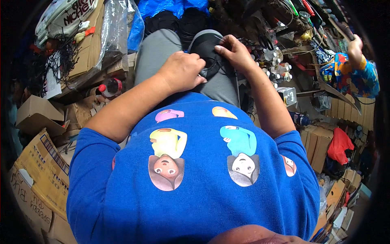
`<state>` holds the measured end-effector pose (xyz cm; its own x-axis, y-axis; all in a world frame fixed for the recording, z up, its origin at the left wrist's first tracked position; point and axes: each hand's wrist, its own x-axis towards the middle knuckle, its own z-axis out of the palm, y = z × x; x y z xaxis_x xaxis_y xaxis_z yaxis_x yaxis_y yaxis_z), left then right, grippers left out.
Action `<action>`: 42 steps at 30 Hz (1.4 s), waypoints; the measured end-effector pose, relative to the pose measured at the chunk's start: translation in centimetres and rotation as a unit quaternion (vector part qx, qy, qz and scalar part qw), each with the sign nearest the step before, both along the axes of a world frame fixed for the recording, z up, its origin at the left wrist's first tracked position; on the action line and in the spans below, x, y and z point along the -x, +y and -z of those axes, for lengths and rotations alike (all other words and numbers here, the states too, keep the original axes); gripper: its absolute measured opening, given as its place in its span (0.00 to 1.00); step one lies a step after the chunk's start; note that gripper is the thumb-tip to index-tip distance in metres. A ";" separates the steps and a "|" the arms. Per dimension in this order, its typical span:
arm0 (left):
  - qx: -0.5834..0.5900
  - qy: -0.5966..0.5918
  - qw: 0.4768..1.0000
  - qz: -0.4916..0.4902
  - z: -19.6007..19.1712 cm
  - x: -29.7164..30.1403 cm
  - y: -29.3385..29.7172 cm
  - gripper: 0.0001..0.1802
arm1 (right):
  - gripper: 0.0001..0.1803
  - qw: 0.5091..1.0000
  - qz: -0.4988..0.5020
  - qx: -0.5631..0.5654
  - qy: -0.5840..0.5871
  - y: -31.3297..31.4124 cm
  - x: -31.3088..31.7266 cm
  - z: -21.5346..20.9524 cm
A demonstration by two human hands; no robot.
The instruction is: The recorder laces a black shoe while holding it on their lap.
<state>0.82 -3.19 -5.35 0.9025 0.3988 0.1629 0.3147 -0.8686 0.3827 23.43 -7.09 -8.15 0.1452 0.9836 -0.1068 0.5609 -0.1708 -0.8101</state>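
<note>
Our left hand (182, 71) sits just above the middle of the frame, curled into a loose fist with the knuckles up, pressing on the near edge of a black shoe (205, 51). What the curled fingers pinch we cannot tell. Our right hand (235, 53) lies just to the right of it, fingers bent over the shoe's right side, holding it; a thin dark needle (219, 38) pokes up-left from the fingertips. The shoe rests on our lap (156, 53), on grey trousers, its pale sole edge arched along the top, in the upper middle of the frame.

Below the hands our blue shirt (195, 195) with cartoon figures fills the lower half. To the left of the lap lies a bottle (109, 86) with a red cap, and further left cardboard boxes (40, 162) run down the left edge. Clear plastic sheet (115, 26) and a blue bag (162, 6) sit at the upper left and top. To the right of the right hand stands a cluster of white spools (278, 67). At the far upper right another person (357, 73) in a bright patterned top bends over a cluttered bench. A red cloth (339, 144) lies at the right edge on more boxes.
</note>
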 end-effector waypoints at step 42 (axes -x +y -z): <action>0.425 0.039 0.890 0.159 -0.3 -5.8 8.8 0.17 | 0.10 0.984 -0.092 0.011 -0.155 -3.2 1.6 -7.1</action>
<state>6.65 5.65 -5.02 0.9871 0.0707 -0.1438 0.1591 -0.3250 0.9322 21.80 -10.34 -1.04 -0.0068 0.9941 -0.1081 0.8030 -0.0590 -0.5931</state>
